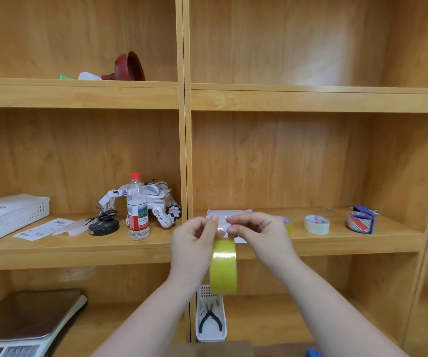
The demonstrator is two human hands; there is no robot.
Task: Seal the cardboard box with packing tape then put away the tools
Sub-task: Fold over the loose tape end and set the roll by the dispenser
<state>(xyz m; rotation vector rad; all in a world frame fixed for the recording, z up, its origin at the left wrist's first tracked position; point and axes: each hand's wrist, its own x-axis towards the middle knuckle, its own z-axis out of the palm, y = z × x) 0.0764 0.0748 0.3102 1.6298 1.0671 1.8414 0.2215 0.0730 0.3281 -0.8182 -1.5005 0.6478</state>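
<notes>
A yellow roll of packing tape (223,266) hangs edge-on in front of the middle shelf, held up between both hands. My left hand (194,238) pinches its top from the left. My right hand (256,231) pinches the tape's top from the right, fingertips almost touching the left ones. A strip of brown cardboard, perhaps the cardboard box (223,349), shows at the bottom edge. Two more tape rolls, a white one (316,224) and a red-patterned one in a blue dispenser (361,219), sit on the shelf to the right.
A narrow white basket (210,336) with green-handled pliers (209,318) stands on the lower shelf below the roll. On the left shelf are a water bottle (137,207), a white toy robot (156,202), a white tray (9,215) and papers. A scale (27,320) lies bottom left.
</notes>
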